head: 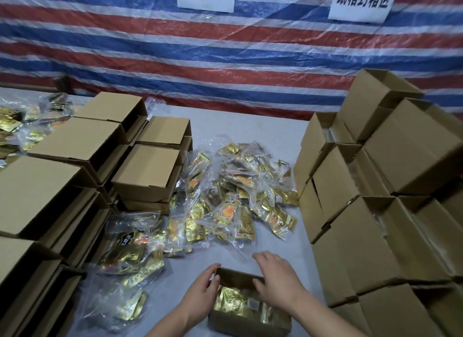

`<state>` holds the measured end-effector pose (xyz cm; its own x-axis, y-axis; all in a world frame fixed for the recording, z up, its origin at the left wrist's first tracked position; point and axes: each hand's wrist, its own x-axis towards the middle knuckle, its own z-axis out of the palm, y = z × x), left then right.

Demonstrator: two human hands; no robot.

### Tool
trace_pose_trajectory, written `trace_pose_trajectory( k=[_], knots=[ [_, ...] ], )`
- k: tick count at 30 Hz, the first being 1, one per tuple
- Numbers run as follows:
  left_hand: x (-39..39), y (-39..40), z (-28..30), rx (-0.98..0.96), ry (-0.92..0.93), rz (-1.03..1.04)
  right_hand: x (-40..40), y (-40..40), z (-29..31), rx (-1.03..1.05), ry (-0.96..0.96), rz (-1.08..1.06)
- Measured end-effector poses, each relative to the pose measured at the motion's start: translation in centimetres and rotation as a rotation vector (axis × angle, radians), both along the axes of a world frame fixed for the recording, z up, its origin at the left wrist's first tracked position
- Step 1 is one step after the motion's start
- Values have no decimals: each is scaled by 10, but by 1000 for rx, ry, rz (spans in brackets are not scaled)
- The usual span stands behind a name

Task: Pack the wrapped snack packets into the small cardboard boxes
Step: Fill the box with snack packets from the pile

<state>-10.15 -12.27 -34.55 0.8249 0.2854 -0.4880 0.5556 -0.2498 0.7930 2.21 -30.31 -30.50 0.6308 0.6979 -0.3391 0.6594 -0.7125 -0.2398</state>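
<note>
Gold packets (233,303) fill the open box (246,323); left hand (200,295) grips its wall, right hand (278,281) relaxed.

Two bare forearms enter from the lower edge, ending in the left hand (200,295) and the right hand (276,281). No sleeve, glove, watch or ring shows on either; fingernails are short and unpainted as far as visible.

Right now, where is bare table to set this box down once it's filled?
Bare grey table lies behind the packet pile, between the left box stacks and right box stacks. A narrower strip runs between the open box and the right stacks. Left of the open box, loose packets crowd the table.
</note>
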Motion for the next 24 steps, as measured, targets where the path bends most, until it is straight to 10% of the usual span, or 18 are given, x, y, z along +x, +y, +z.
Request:
trace_pose_trajectory(
  k=[11,19,24],
  knots=[
    [5,-38,42,80,173,225,1,-11,3,-114,83,-103],
    [72,-41,174,-46,-483,307,47,-26,159,222,-253,-285],
    [125,-67,245,422,-836,-70,76,-77,253,331,-485,-426]
  ],
)
